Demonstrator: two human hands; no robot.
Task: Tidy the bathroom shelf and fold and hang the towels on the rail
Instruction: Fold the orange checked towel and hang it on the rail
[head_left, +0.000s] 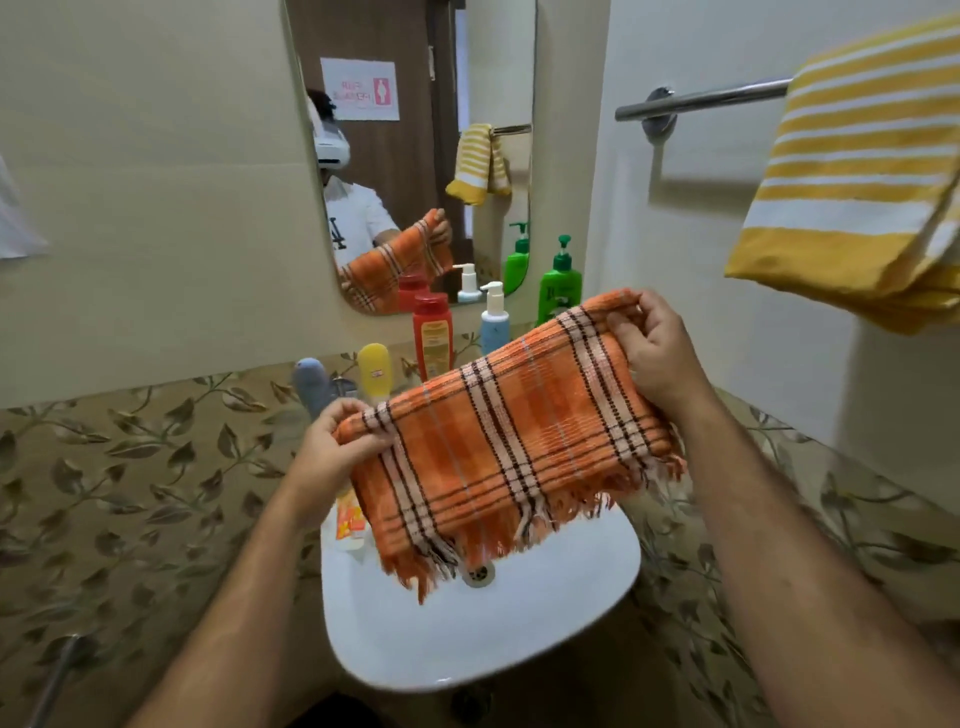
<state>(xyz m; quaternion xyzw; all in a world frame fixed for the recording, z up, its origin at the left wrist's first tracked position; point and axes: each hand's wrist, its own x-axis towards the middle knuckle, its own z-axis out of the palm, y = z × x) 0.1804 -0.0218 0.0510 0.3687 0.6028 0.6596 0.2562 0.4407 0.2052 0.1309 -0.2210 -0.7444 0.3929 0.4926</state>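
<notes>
A: Where's the orange towel?
B: Folded, held over the sink; left hand and right hand fingers pinch its top corners.
A: Handling?
B: Probably soft, light, floppy; grip the folded edge. Rail lies up right.

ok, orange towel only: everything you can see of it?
The orange towel is a woven-looking cloth, orange with cream and dark brown plaid bands and frayed fringe along its lower edges. It is folded into several layers and held in the air above the white sink, tilted up to the right. The left hand pinches its left corner; the right hand grips the top right.
</notes>
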